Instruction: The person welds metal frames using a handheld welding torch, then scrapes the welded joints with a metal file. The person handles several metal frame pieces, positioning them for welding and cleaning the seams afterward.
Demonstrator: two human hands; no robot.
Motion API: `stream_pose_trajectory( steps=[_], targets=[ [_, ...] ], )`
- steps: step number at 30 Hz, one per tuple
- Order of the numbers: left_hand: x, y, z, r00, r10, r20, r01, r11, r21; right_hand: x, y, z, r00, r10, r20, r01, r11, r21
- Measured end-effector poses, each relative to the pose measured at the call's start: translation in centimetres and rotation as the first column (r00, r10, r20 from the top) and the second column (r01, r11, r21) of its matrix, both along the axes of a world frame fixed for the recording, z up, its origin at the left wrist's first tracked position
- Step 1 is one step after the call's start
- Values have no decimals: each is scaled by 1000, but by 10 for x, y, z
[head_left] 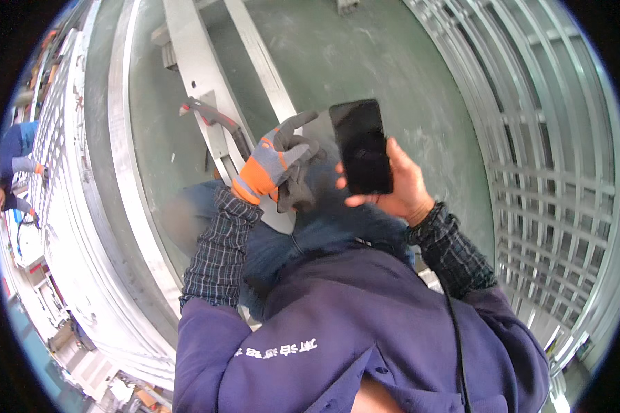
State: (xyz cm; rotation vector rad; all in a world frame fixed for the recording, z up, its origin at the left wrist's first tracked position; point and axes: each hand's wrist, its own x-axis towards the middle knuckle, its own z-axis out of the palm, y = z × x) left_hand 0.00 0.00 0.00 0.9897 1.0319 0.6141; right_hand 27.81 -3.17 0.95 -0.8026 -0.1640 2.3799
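My right hand (403, 182) is bare and holds a black smartphone (362, 148) upright, its screen dark, with the thumb along the right edge and fingertips showing at the left. On my left hand (269, 160) is an orange and grey work glove; its index finger points out and the other fingers curl. A crumpled dark grey work glove (296, 194) hangs from that hand, apparently the loose second one. Just beyond my left hand, a curved grey and red hand tool (217, 118) lies across a pale metal beam (198, 65).
Another metal bar (260, 58) runs beside the beam over the green floor (427, 124). Stacked metal grid frames (544, 172) rise at the right. Long pale panels (96, 261) line the left side, where another person's gloved hand (31, 166) shows. A black cable (455, 330) crosses my jacket.
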Motion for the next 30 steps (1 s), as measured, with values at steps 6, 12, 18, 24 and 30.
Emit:
stream_pose_trajectory(
  steps=[6, 12, 18, 24, 30],
  targets=[
    [52, -2, 15, 913, -309, -265, 334, 941, 53, 78, -9, -4, 895, -48, 444, -87, 956, 280],
    [139, -13, 51, 317, -661, -681, 801, 571, -182, 138, -72, -1, 419, -72, 905, -404, 878, 257],
    [176, -44, 34, 150, -649, -746, 894, 411, -178, 171, -154, 8, 6, -327, 945, -867, 469, 168],
    [186, -49, 30, 114, -657, -745, 896, 392, -209, 157, -160, 5, 102, -411, 906, -910, 328, 252],
    [201, -49, 18, 73, -654, -753, 880, 397, -259, 151, -152, -7, 65, -484, 873, -901, 347, 259]
  ],
)
